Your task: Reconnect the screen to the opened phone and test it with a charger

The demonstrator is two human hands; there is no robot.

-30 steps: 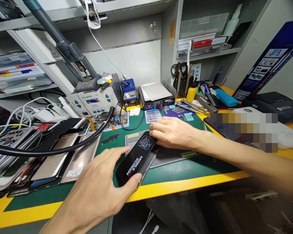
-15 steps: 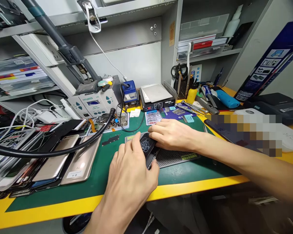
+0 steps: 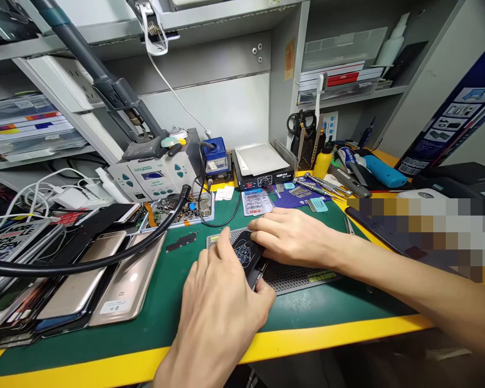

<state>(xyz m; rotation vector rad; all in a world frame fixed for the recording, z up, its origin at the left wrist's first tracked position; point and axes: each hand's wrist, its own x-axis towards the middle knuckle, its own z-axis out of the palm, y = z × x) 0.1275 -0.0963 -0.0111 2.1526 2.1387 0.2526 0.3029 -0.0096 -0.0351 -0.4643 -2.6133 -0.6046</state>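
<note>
A black phone (image 3: 246, 252) with a white line drawing on its upper face lies at a slant between my hands. Below that face, a dark, shiny lower part shows at the near end. My left hand (image 3: 222, 293) is closed around the left side, its thumb at the near right edge. The fingers of my right hand (image 3: 286, 235) are bent and pressed together on the far right end, hiding that corner. Under the phone is a grey perforated pad (image 3: 299, 277), which rests on the green work mat (image 3: 311, 310).
At the left lie several phones and gold back covers (image 3: 125, 280), crossed by a thick black hose (image 3: 84, 267). Behind stand a grey rework station (image 3: 153, 175), a parts tray (image 3: 181, 210) and a flat heating plate (image 3: 262, 164). Screwdrivers (image 3: 323, 186) and a dark phone (image 3: 375, 231) are at the right.
The camera view has shifted a little, so the bench appears slightly lower. Both hands keep their hold on the phone, and the left thumb sits a little further right.
</note>
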